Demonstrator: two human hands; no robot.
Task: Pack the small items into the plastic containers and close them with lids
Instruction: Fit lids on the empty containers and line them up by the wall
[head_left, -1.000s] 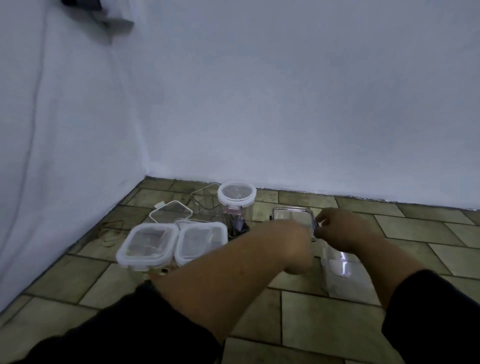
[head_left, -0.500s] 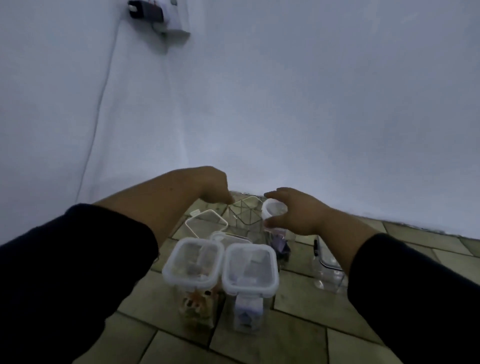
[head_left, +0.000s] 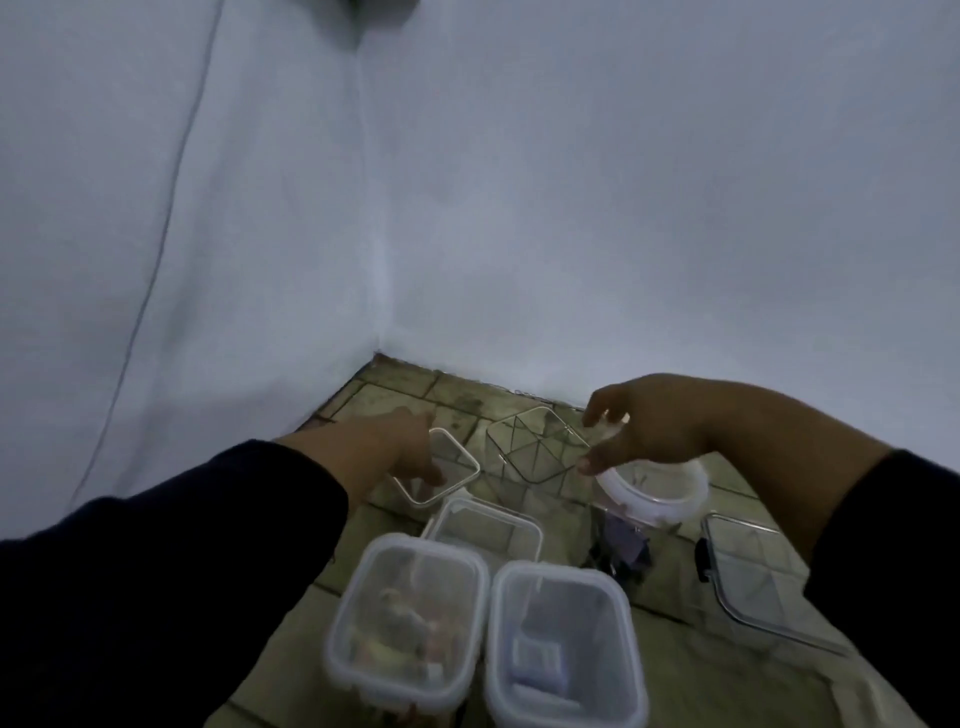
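Containers (head_left: 405, 623): two lidded in front, one jar (head_left: 655, 496)

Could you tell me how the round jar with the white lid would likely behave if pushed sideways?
The round jar looks taller than wide, so a push near its white lid would probably tip it. Only a few small dark items lie at its bottom, so it is likely light. Its clear plastic may feel slick.

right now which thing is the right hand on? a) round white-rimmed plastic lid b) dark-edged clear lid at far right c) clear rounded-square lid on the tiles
a: the right hand rests its thumb on the rim of the round white-rimmed plastic lid.
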